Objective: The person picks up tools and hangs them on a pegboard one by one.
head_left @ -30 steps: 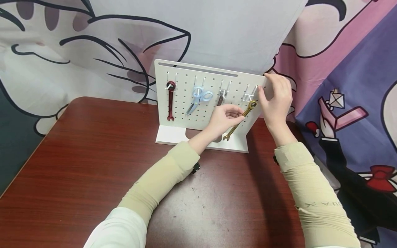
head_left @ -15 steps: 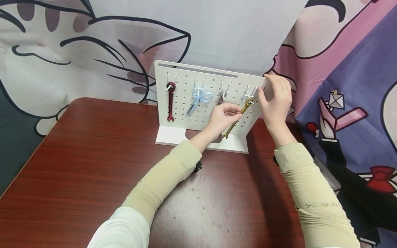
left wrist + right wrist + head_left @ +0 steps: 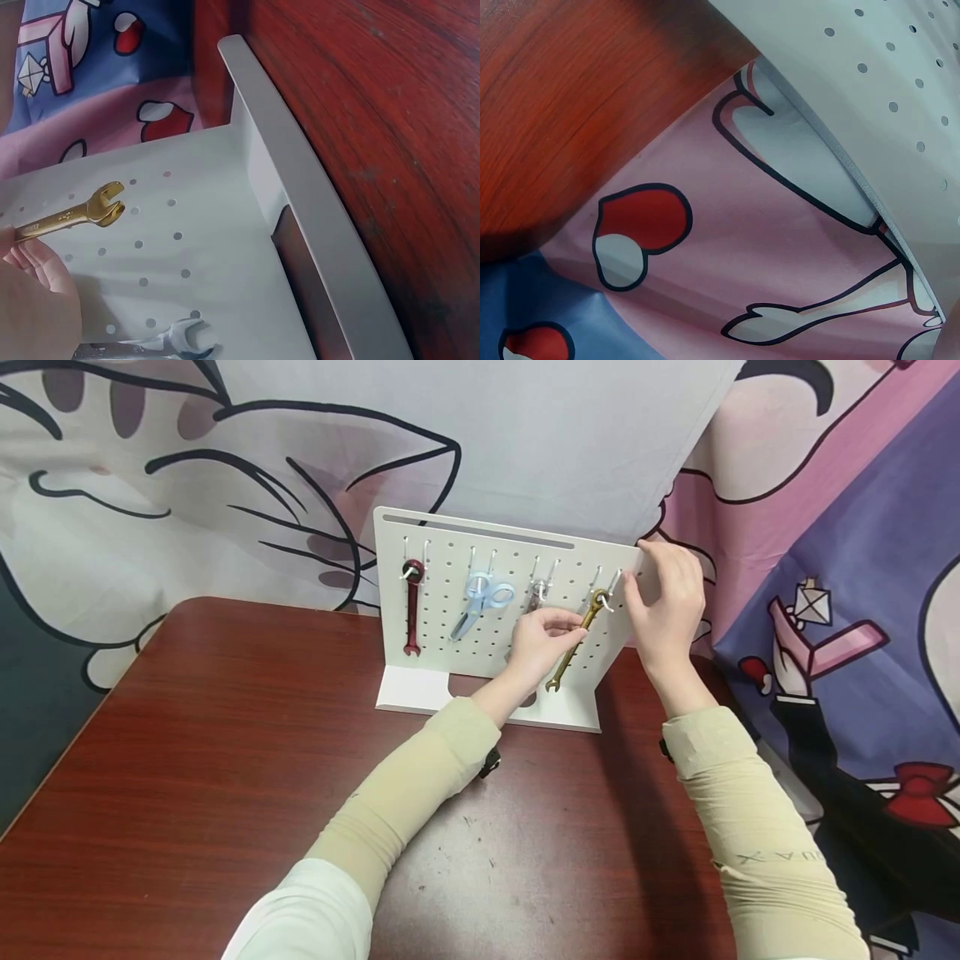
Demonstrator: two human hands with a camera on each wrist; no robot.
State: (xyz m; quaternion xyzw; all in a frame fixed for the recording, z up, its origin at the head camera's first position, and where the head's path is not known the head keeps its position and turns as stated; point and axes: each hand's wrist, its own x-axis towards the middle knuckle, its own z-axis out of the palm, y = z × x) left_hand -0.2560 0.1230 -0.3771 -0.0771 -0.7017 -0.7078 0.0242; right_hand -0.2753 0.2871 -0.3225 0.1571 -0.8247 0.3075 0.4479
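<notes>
My left hand (image 3: pixel 542 647) pinches a gold combination wrench (image 3: pixel 572 653) by the middle of its shaft. The wrench's ring end is at the white hook (image 3: pixel 609 600) on the right of a white pegboard (image 3: pixel 442 631), and its open end slants down to the left. In the left wrist view the open jaw of the gold wrench (image 3: pixel 67 218) points out past the fingers, over the board. My right hand (image 3: pixel 672 602) grips the board's upper right edge, thumb towards the front. A silver wrench (image 3: pixel 536 597), partly hidden by my left hand, hangs beside the gold one.
A red wrench (image 3: pixel 412 614) and light-blue scissors (image 3: pixel 472 610) hang on hooks further left. The board's white base (image 3: pixel 412 687) stands on a reddish-brown wooden table (image 3: pixel 225 760). Printed curtains (image 3: pixel 562 452) lie close behind and to the right.
My left hand has moved the gold wrench slightly up and left, bringing its ring end from in front of the right hook onto it. My right hand stays at the board's edge.
</notes>
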